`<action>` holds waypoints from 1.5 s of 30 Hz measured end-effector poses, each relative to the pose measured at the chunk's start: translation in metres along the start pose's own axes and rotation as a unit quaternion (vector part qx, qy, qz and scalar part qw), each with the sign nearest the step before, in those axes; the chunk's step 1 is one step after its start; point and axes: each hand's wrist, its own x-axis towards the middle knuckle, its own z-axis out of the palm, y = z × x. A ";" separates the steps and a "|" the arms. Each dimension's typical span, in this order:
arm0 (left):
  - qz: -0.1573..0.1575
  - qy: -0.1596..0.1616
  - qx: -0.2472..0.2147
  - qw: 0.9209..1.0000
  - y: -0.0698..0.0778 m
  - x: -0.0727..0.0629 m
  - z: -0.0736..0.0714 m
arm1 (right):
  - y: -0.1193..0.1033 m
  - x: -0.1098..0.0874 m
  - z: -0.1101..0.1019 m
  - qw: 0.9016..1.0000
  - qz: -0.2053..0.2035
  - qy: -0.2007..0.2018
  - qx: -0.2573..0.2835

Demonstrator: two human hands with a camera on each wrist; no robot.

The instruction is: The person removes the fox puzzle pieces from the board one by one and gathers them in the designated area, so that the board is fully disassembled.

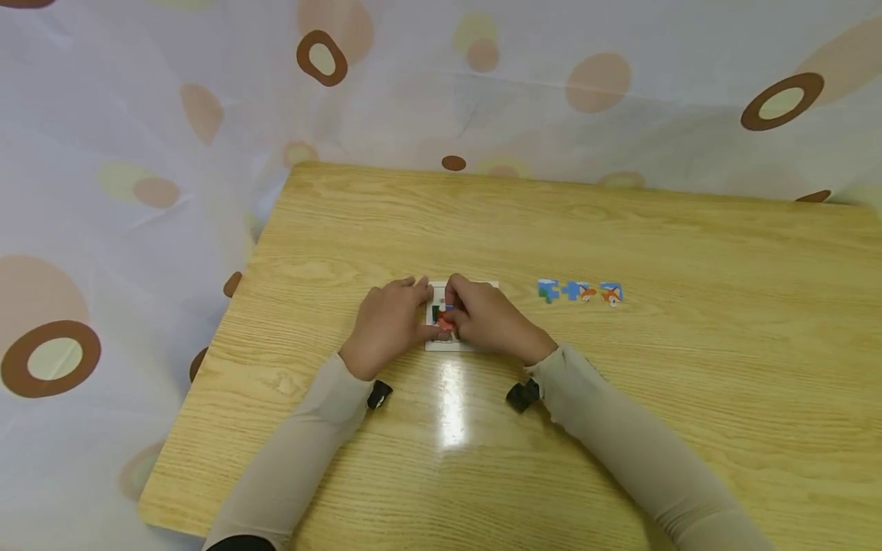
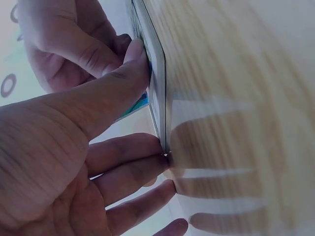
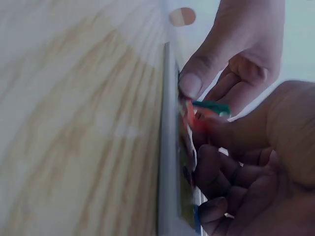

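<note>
A small white-bordered puzzle board (image 1: 458, 347) lies on the table between the two hands, its middle mostly covered by them. The right hand (image 1: 492, 317) bends over it, pinching a red-and-green jigsaw piece (image 3: 216, 108) between thumb and fingers; the piece stands tilted up from the board in the right wrist view. Along the left side is the left hand (image 1: 393, 314). Its thumb (image 2: 115, 91) presses on the board's face near the edge, while the other fingers reach fairly straight to the border and tabletop.
Right of the board, loose jigsaw pieces lie in a row: a blue-and-green one (image 1: 547, 288), one with blue and orange (image 1: 577, 291), and another with an orange animal (image 1: 611, 294). The wooden table (image 1: 723, 306) meets a patterned sheet (image 1: 413, 92) at the back and left.
</note>
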 end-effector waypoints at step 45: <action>-0.018 -0.062 0.006 0.998 -0.001 0.001 -0.002 | 0.064 -0.103 -0.065 0.987 0.066 0.108 -0.101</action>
